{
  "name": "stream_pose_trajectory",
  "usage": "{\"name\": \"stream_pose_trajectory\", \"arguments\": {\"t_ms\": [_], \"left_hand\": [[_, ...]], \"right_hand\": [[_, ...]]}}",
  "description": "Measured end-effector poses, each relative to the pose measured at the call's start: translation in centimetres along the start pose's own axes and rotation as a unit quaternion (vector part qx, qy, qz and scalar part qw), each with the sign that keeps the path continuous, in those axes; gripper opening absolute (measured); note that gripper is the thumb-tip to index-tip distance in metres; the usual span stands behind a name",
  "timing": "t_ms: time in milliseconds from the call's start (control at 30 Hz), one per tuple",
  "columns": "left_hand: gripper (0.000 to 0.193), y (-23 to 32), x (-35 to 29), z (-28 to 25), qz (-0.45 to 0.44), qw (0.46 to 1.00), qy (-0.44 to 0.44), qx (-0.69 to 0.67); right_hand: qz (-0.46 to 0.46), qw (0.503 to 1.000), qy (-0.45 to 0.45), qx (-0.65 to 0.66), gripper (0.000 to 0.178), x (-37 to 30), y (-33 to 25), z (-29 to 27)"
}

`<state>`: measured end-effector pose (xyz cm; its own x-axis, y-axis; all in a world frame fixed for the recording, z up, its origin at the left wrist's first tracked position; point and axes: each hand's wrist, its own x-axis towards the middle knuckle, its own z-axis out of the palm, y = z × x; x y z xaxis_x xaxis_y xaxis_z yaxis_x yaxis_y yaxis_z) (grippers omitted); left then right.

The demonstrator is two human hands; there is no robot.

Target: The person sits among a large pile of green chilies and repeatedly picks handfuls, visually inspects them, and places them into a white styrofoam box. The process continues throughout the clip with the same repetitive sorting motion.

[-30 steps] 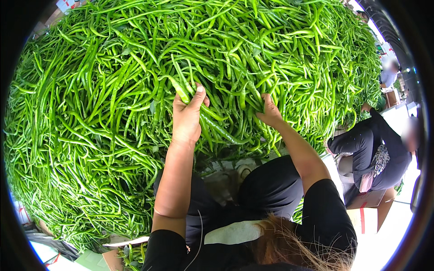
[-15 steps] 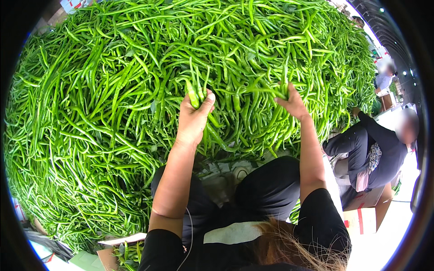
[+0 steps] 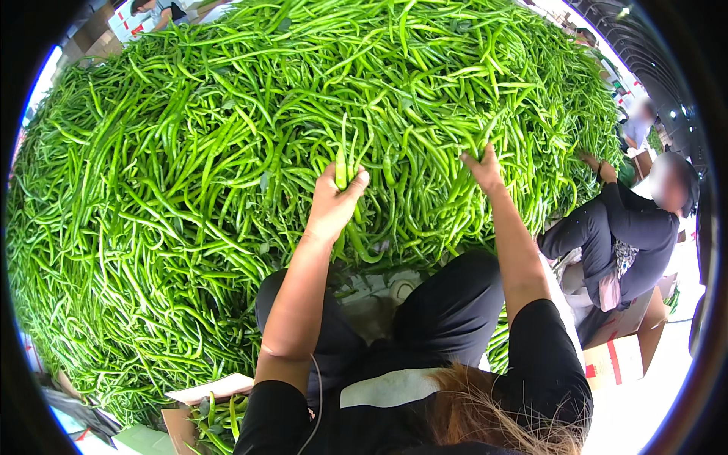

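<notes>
A broad heap of long green chili peppers (image 3: 189, 174) spreads in front of me. My left hand (image 3: 334, 205) is closed round a small bunch of green chili peppers (image 3: 341, 163), their thin ends pointing up and away from me. To its right, my right hand (image 3: 487, 173) reaches down onto the heap. Its thumb and fingers are round a green chili pepper (image 3: 478, 144), and others lie against the fingertips. How many peppers are in the right hand is hidden among the heap.
My bent knees (image 3: 455, 303) are against the near edge of the heap. An open cardboard box (image 3: 180, 428) with peppers is at lower left. Close on the right sits a co-worker (image 3: 637, 227), one hand at the heap, beside another carton (image 3: 618, 356). Other people are farther off.
My left hand has moved slightly right and down with its peppers. The right hand has come down closer to the heap. The co-worker's head and arm have shifted, and another person shows at upper left.
</notes>
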<state>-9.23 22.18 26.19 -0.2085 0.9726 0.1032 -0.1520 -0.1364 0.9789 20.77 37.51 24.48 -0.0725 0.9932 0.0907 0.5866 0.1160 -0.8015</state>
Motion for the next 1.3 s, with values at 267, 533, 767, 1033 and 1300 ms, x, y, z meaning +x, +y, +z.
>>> {"name": "stream_pose_trajectory", "arguments": {"t_ms": [267, 533, 767, 1033, 1300], "left_hand": [[0.019, 0.5, -2.8, -1.5, -0.032, 0.997, 0.000, 0.067], [0.021, -0.1, -5.5, -3.3, -0.069, 0.995, -0.016, 0.076], [0.014, 2.8, -5.4, -3.6, -0.053, 0.998, -0.005, 0.014], [0.017, 1.6, -7.0, -2.6, -0.130, 0.988, -0.041, 0.077], [0.018, 1.5, -5.6, -0.3, -0.117, 0.990, -0.033, 0.070]], "right_hand": [[0.100, 0.985, -0.112, 0.086, 0.058, -1.5, 0.4, -1.4], [0.040, 0.975, -0.058, 0.212, 0.059, -2.2, 0.6, 0.3], [0.013, 0.971, -0.142, 0.192, 0.048, -0.3, -1.3, -0.2], [0.151, 0.988, 0.014, -0.031, 0.086, -1.9, 2.6, 4.1], [0.051, 0.930, -0.285, 0.226, 0.082, -5.5, -5.4, 5.8]]}}
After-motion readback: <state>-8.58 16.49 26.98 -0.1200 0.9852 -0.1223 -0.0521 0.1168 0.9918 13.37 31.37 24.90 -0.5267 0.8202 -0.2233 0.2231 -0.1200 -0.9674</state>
